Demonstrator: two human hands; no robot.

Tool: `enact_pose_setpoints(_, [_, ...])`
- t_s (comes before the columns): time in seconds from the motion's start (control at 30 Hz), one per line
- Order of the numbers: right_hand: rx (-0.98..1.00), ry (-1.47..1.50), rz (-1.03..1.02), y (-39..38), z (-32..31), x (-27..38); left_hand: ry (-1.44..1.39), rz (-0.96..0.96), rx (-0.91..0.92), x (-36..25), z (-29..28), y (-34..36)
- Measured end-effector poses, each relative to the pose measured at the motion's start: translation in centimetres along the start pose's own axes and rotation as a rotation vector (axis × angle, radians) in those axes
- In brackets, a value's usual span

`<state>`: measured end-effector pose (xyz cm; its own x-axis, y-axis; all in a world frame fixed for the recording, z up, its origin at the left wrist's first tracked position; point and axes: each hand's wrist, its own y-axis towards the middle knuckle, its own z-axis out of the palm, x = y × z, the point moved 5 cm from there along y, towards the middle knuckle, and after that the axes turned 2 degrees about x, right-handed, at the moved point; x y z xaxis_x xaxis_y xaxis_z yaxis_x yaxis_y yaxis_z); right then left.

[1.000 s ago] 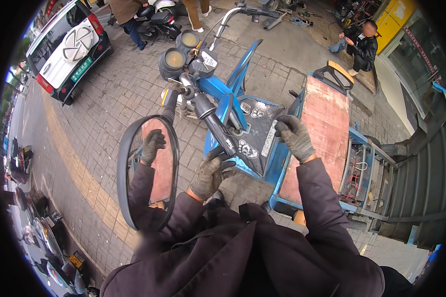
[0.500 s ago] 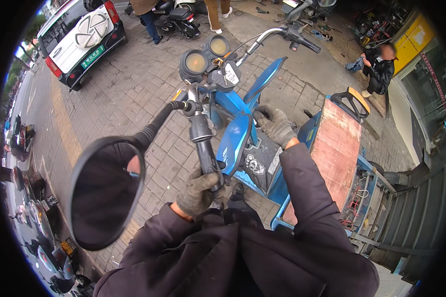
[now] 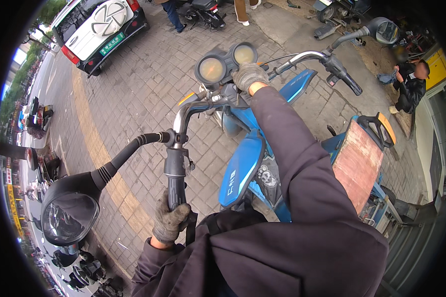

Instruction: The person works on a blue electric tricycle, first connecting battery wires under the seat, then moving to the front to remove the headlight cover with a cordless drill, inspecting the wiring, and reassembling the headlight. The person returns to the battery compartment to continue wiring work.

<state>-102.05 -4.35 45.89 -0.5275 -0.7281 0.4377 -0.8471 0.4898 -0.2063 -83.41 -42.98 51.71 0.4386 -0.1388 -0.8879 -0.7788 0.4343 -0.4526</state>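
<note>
Two gauges (image 3: 227,64), right hand (image 3: 250,78) (perhaps touching), left hand (image 3: 168,219) on grip (image 3: 176,189)

From the left hand (image 3: 169,218), a hand could pass at 10 o'clock, over paving (image 3: 134,190) framed by the black mirror (image 3: 69,218) at 9 and its stem (image 3: 129,152) at 11; a second lane opens at 1 o'clock, between the handlebar grip (image 3: 177,190) and the blue panel (image 3: 242,166) (which blocks 2 o'clock); the dark jacket (image 3: 252,250) closes off 4. Around the right hand (image 3: 250,77), the twin dials (image 3: 211,70) bar 9 to 12; the chrome bar (image 3: 303,57) crosses at 2; the sleeve (image 3: 292,133) fills 5.
</note>
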Motion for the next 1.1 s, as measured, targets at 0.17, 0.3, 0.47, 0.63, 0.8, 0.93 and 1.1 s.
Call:
enact_pose_setpoints(0.17, [0.04,0.181,0.085,1.2,1.1,-1.1,-0.07,-0.01,0.003,0.0,0.2,0.2])
enact_pose_setpoints(0.3, [0.063,0.101,-0.043,1.1,0.6,-1.0,-0.07,-0.03,-0.014,0.3,-0.1,0.2])
enact_pose_setpoints(0.47, [0.068,-0.326,-0.342,0.7,0.1,0.7,-0.08,-0.038,-0.035,0.6,-0.2,0.3])
enact_pose_setpoints(0.63, [0.139,-0.065,-0.077,1.2,0.1,0.1,-0.053,-0.007,-0.036,0.4,0.1,0.5])
enact_pose_setpoints(0.8, [0.13,-0.222,-0.237,1.6,0.9,0.2,-0.028,0.015,-0.064,0.3,0.2,0.5])
enact_pose_setpoints(0.93, [0.182,-0.235,-0.28,4.2,2.5,-0.6,-0.022,0.004,-0.071,0.3,0.2,0.5])
enact_pose_setpoints(1.1, [0.205,-0.238,-0.306,5.7,4.1,-0.8,-0.036,0.003,-0.078,0.3,0.2,0.3])
